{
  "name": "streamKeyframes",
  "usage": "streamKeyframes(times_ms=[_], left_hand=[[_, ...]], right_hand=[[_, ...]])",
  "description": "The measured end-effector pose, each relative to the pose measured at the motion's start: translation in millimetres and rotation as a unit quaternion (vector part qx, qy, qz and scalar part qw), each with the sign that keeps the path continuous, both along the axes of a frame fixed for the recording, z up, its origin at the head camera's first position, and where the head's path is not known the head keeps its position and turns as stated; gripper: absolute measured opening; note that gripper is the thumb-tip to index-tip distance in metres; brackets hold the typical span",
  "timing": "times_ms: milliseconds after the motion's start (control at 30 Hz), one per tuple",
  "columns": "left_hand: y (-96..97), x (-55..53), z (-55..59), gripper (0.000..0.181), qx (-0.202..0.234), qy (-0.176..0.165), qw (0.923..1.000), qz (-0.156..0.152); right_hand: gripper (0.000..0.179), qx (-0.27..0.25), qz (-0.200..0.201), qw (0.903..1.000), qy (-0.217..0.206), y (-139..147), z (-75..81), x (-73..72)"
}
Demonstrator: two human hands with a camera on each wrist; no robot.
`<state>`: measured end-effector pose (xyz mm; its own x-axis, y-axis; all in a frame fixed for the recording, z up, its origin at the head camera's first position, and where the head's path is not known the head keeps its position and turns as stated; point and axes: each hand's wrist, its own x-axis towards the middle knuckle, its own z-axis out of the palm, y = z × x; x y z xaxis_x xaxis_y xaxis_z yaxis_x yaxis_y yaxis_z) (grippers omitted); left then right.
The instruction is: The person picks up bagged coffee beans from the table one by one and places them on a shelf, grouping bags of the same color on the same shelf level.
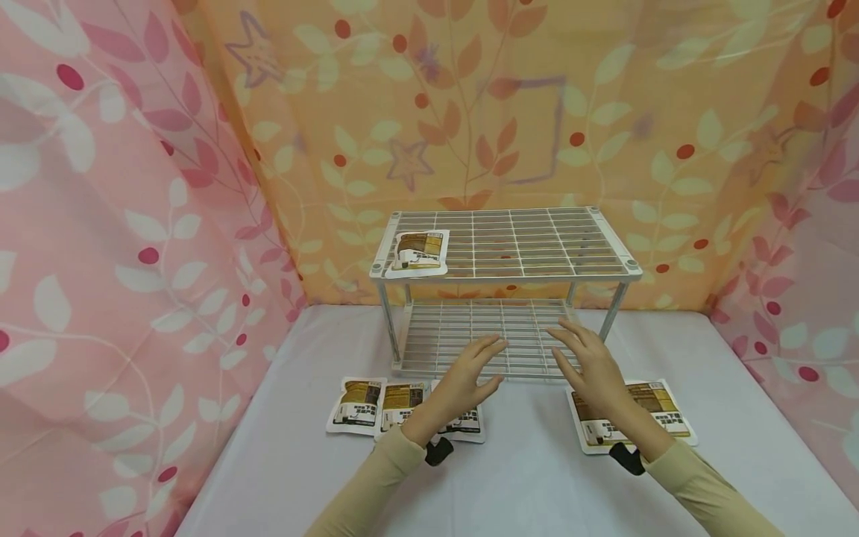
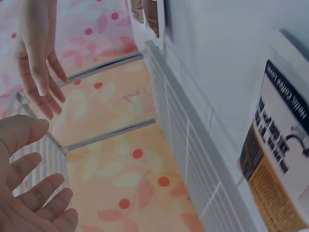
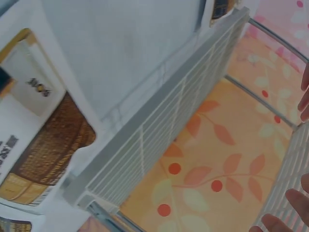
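Note:
Both hands hover in front of a white two-tier wire rack, fingers spread and holding nothing. My left hand [image 1: 463,380] is above a row of three white-and-brown coffee pouches, partly covering the third pouch [image 1: 472,426]; the left pouch [image 1: 359,406] and middle pouch [image 1: 400,399] lie beside it. Above the coffee packaging [image 1: 661,410] at the right is my right hand [image 1: 592,369], hiding part of it; whether that is one pouch or two side by side I cannot tell. Another coffee pouch [image 1: 421,252] lies on the rack's top tier [image 1: 530,239], at its left end.
The rack's lower tier [image 1: 456,328] sits low over the white-covered table [image 1: 523,485], between thin metal legs [image 1: 389,321]. Patterned cloth hangs behind [image 1: 470,134] and on both sides. A black wrist strap mount [image 1: 439,452] is on the left wrist.

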<state>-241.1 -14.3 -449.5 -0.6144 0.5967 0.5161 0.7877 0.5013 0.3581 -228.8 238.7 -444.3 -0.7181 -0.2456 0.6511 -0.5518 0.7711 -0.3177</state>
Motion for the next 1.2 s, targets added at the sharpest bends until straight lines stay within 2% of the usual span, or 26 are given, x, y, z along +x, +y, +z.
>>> streamKeyframes(times_ms=[333,633,867,1200], left_hand=[[12.0,1.4,-21.2,0.057,-0.028,-0.061,0.9978,-0.003],[24.4,3.2,-32.6,0.056,-0.043,-0.069,0.9966,-0.011],[34.4,7.0,-40.9,0.055,-0.065,-0.086,0.994,-0.018],[50.0,11.0,-51.0,0.054,-0.071,-0.122,0.9895,-0.028]], right_hand=[[0.042,0.013,-0.012,0.9998,-0.007,16.6,-14.9,3.0],[0.044,0.032,-0.018,0.9989,-0.03,30.6,-23.8,7.4],[0.038,0.029,-0.012,0.994,-0.105,43.5,-25.4,10.3],[0.036,0.045,-0.016,0.9849,-0.167,56.0,-30.3,15.6]])
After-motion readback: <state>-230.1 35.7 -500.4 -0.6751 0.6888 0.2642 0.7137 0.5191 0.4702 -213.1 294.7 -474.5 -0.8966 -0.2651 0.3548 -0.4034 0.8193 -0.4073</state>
